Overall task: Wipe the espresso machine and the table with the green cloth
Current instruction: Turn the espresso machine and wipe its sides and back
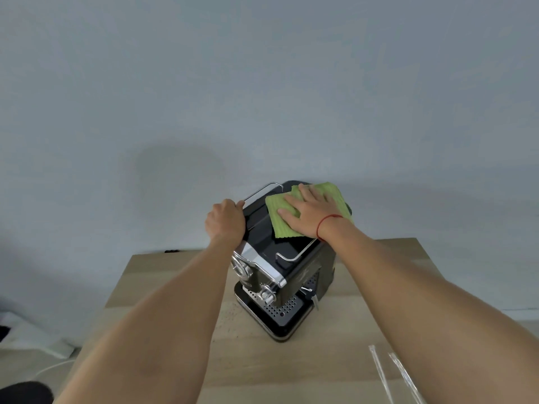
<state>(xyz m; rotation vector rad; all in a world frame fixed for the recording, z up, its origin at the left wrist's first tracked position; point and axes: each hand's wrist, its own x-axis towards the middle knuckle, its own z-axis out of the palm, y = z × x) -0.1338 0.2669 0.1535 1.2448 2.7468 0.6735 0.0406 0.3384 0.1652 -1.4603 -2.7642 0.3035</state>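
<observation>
A black and chrome espresso machine (291, 275) stands on the light wooden table (180, 287). The green cloth (280, 217) lies spread on the machine's black top, toward the back right. My right hand (309, 211) presses flat on the cloth with fingers spread. At the machine's upper left corner, my left hand (224, 220) is wrapped around the edge beside the chrome rail (261, 191). The drip tray (280, 310) at the front faces me.
Two thin clear plastic-wrapped sticks (390, 377) lie on the table at the front right. A pale grey wall (262, 83) rises right behind the table. White cloth and a white cable (46, 368) lie on the floor at the left.
</observation>
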